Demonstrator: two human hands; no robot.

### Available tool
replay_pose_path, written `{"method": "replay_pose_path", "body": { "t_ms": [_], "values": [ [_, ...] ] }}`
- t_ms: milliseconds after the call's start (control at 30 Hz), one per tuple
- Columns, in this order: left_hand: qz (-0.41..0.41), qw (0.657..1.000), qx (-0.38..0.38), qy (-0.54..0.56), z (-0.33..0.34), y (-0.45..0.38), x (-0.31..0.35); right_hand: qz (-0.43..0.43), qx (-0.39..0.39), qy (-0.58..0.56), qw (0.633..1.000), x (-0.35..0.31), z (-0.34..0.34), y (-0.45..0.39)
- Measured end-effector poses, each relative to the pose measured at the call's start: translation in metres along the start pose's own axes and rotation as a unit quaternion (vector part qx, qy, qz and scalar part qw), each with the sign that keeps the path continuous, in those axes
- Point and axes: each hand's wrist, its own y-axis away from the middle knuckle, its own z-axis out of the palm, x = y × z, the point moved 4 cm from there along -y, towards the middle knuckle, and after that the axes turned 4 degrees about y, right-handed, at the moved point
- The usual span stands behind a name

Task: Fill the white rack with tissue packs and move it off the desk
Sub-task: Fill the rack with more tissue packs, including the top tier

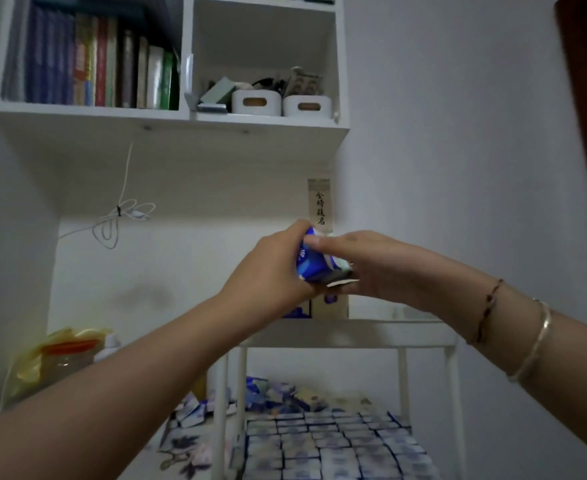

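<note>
Both hands meet above the top shelf of the white tubular metal rack (347, 336). The left hand (271, 271) grips a blue-and-white plastic-wrapped tissue pack (314, 263) from its left side, fingers curled round it. The right hand (364, 261) pinches the same pack, thumb on top, fingers beneath. Two packs (319, 306) already stand on the top shelf. The lower shelf holds tight rows of packs (326, 445); loose packs (195, 410) lie on the bench beside the rack.

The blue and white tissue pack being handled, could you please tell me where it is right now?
In the head view, the blue and white tissue pack sits centre frame, gripped between the left hand and right hand, just above the white rack's top shelf.
</note>
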Motion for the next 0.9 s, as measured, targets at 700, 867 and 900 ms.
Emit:
{"method": "replay_pose_path", "body": {
  "t_ms": [700,867,900],
  "values": [
    [-0.18,0.91,-0.352,-0.124,0.08,-0.086,-0.093,0.201,-0.028,0.287,0.936,0.118,-0.075,-0.122],
    [-0.21,0.878,-0.415,-0.117,0.096,-0.085,-0.099,0.194,-0.037,0.354,0.914,0.128,-0.079,-0.135],
    [-0.224,0.88,-0.405,-0.106,0.097,-0.086,-0.101,0.195,-0.05,0.381,0.902,0.131,-0.078,-0.136]
  ]
}}
